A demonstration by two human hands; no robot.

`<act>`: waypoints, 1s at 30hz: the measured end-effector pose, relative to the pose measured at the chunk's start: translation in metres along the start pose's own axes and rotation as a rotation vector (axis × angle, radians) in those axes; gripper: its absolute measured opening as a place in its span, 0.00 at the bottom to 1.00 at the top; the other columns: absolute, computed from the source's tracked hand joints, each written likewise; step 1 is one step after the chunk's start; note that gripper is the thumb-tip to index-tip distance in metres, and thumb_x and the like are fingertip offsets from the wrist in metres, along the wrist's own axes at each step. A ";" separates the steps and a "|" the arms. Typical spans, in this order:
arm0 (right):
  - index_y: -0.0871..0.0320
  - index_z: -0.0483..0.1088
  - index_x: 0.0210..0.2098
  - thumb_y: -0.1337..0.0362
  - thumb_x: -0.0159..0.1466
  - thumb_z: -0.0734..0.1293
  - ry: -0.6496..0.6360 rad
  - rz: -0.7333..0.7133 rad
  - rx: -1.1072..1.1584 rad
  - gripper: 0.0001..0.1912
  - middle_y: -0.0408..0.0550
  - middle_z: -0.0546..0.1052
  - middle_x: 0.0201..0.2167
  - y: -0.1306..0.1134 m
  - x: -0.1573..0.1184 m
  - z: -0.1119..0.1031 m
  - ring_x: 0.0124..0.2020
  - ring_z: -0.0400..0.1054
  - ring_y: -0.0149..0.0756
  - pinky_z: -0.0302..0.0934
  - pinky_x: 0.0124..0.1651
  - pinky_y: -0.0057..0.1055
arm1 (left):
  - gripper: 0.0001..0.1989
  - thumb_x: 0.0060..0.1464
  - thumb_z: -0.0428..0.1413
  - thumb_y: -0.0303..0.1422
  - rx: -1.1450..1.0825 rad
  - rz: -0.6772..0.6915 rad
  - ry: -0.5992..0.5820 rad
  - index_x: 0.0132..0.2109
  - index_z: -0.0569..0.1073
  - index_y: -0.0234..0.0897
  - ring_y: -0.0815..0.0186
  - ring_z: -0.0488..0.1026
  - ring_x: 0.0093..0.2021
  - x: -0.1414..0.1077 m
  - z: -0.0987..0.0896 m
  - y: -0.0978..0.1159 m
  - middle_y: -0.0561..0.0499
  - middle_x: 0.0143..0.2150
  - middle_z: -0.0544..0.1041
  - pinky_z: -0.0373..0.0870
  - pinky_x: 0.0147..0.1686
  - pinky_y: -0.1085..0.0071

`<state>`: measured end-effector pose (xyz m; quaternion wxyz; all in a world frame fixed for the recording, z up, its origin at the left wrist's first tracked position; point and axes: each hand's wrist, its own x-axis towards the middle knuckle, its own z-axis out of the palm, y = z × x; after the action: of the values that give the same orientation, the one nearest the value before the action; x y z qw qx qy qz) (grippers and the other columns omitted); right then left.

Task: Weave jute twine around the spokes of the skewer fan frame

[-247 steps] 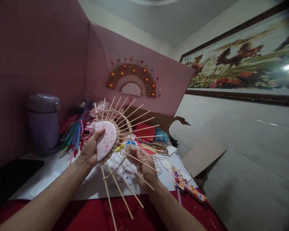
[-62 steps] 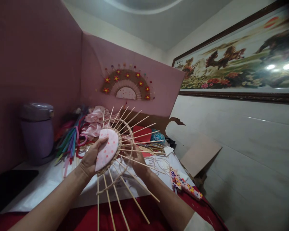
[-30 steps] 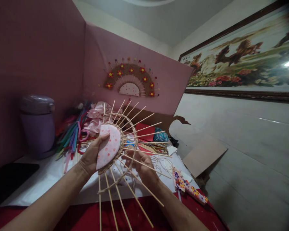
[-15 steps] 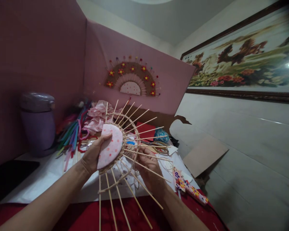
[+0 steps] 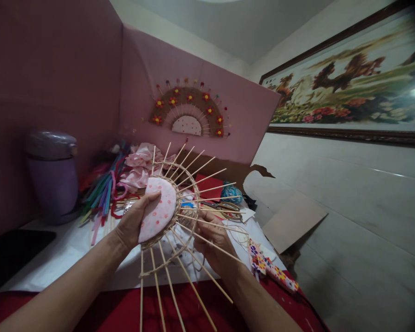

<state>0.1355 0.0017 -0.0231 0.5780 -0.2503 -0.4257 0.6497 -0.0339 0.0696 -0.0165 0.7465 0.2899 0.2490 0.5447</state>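
Observation:
A half-round pad in pale pink cloth with red dots (image 5: 159, 212) has thin wooden sticks fanning out from its curved edge. Twisted cord runs along that edge, and a second cord arc (image 5: 196, 191) crosses the sticks farther out. My left hand (image 5: 134, 221) grips the pad by its straight side, thumb on the dotted face. On the right, my right hand (image 5: 212, 235) has its fingers bent behind the sticks at the outer cord; the sticks partly hide the fingertips, and what they pinch is unclear.
A purple lidded cup (image 5: 53, 180) stands left of colourful pipe cleaners (image 5: 102, 193) and crumpled pink cloth (image 5: 141, 161). Scissors (image 5: 230, 213), blue yarn (image 5: 231, 193) and a flower-patterned glue gun (image 5: 280, 278) lie right. A finished half-round piece (image 5: 188, 106) hangs on the pink board.
The view has shifted very slightly. The lower sticks and pad have moved a little left, while both hands keep nearly the same positions.

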 end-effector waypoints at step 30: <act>0.56 0.65 0.32 0.69 0.50 0.68 0.096 -0.034 0.011 0.10 0.30 0.51 0.13 0.003 0.004 -0.008 0.13 0.35 0.19 0.34 0.13 0.18 | 0.09 0.50 0.53 0.27 -0.027 0.033 0.027 0.37 0.75 0.27 0.63 0.76 0.23 -0.001 0.001 0.003 0.43 0.27 0.80 0.76 0.25 0.69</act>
<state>0.1399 0.0077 -0.0291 0.6099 -0.2707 -0.3984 0.6293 -0.0350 0.0693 -0.0138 0.7379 0.2764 0.2468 0.5641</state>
